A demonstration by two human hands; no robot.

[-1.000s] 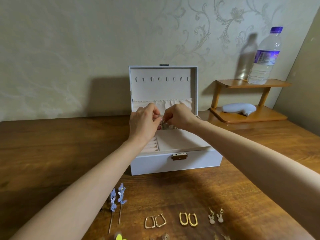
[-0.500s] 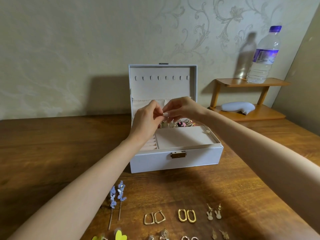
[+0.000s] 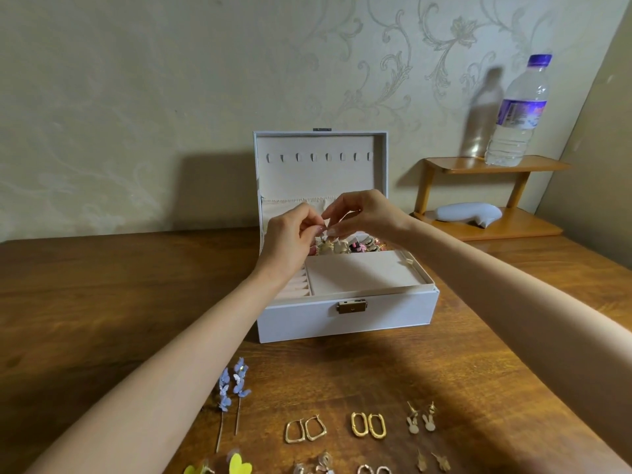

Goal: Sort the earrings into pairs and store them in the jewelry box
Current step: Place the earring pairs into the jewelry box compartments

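Left hand, right hand pinch-curled, fingertips meeting over jewelry box.

Pale scroll-patterned wallpaper; dark wooden table; small two-tier wooden shelf at right, water bottle on top.

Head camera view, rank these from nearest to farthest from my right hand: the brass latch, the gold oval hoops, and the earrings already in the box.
From the right hand:
1. Stored earrings, rear compartment of the jewelry box, just below the hand.
2. Brass latch, on the box front.
3. Gold oval hoops, on the table, close to the person.
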